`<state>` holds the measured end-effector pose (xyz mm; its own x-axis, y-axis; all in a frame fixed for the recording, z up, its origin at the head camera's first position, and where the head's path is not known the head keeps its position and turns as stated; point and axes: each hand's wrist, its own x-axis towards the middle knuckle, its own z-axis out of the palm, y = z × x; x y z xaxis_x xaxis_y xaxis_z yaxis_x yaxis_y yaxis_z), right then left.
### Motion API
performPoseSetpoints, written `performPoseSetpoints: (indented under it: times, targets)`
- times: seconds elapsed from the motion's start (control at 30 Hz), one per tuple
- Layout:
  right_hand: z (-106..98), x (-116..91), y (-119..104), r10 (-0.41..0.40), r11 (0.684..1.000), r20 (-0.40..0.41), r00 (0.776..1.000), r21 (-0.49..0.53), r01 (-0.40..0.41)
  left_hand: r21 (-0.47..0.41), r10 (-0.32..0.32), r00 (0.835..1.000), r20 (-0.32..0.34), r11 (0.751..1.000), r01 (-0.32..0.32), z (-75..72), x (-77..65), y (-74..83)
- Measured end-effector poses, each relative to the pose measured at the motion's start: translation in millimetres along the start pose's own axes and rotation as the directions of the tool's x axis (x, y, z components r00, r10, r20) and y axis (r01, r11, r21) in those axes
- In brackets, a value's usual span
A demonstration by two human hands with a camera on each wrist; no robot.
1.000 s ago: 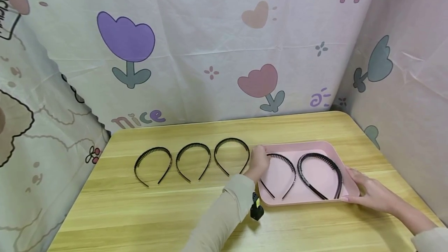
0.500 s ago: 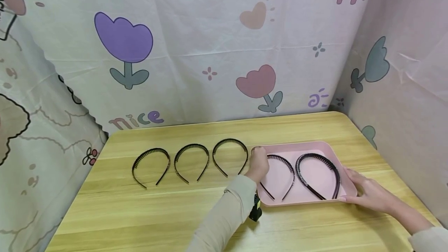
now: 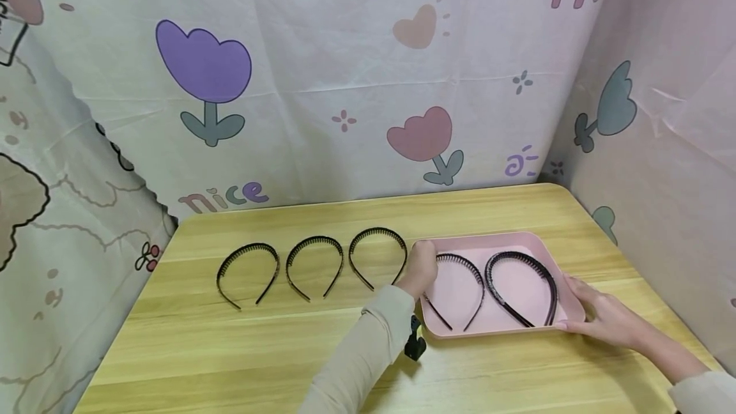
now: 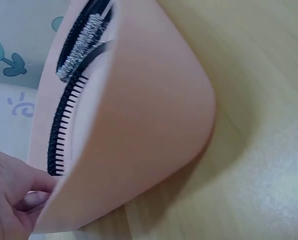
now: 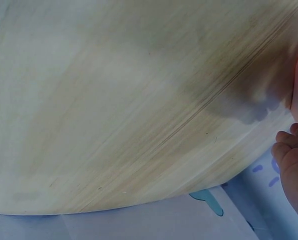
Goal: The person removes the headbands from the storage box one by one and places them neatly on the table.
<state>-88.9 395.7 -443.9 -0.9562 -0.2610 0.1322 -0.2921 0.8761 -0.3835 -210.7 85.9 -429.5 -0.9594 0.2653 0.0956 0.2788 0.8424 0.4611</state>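
A pink tray [image 3: 531,245] lies on the table with black toothed headbands inside. One tray headband [image 3: 474,273] is on the left, partly behind my left hand. On the right are overlapping headbands [image 3: 554,283], one with a silvery glittery stretch that shows in the left wrist view. My left hand [image 3: 421,268] grips the tray's left end, fingers at the rim; the left wrist view shows it pinching the tray wall [image 4: 139,115]. My right hand [image 3: 612,318] holds the right end, thumb at the near corner. In the right wrist view only part of this hand [image 5: 296,165] appears.
Three more black headbands stand in a row left of the tray: a left one [image 3: 248,246], a middle one [image 3: 315,239] and a right one [image 3: 378,230] close to my left hand. The wooden table [image 3: 230,356] meets a patterned curtain [image 3: 322,145] at the back.
The tray has slid very slightly left with both hands on it. The view has shifted a little. The three headbands on the table stay in place.
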Motion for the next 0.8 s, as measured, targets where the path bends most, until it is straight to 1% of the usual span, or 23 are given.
performPoseSetpoints:
  times: [0.07,0.13,0.23,0.37,0.47,0.57,0.63,0.73,0.8]
  targets:
    - [0,0,0,-0.002,1.000,0.000,1.000,-0.001,0.002,-0.056,0.013,1.000,0.015,0.998,-0.013,-2.2,0.9,-1.6]
    - [0,0,1,-0.005,1.000,0.002,1.000,-0.003,0.005,-0.079,0.020,1.000,0.014,0.997,-0.019,-3.0,2.1,-2.7]
    - [0,0,1,-0.006,1.000,0.003,1.000,-0.002,0.006,-0.125,0.004,0.999,0.048,0.992,0.002,-4.8,4.1,-4.0]
    - [0,0,0,0.000,1.000,0.011,1.000,0.005,0.000,-0.123,-0.010,0.998,0.057,0.992,0.017,-9.8,5.7,-5.2]
    - [0,0,0,0.006,1.000,0.019,1.000,0.006,-0.006,-0.153,-0.019,0.999,0.048,0.988,0.026,-14.6,6.7,-7.1]
    - [0,0,0,0.006,1.000,0.019,1.000,-0.002,-0.006,-0.238,-0.045,0.998,0.052,0.970,0.056,-18.2,7.8,-10.4]
    - [0,0,0,0.005,1.000,0.020,1.000,-0.005,-0.005,-0.290,-0.048,0.998,0.052,0.955,0.061,-20.1,8.9,-13.1]
    - [-1,0,-1,0.001,1.000,0.020,1.000,-0.008,0.000,-0.340,-0.045,0.998,0.048,0.938,0.059,-22.4,9.6,-16.8]
    - [-1,1,-1,-0.005,1.000,0.018,1.000,-0.009,0.005,-0.364,-0.034,0.999,0.041,0.930,0.046,-24.1,9.6,-18.7]
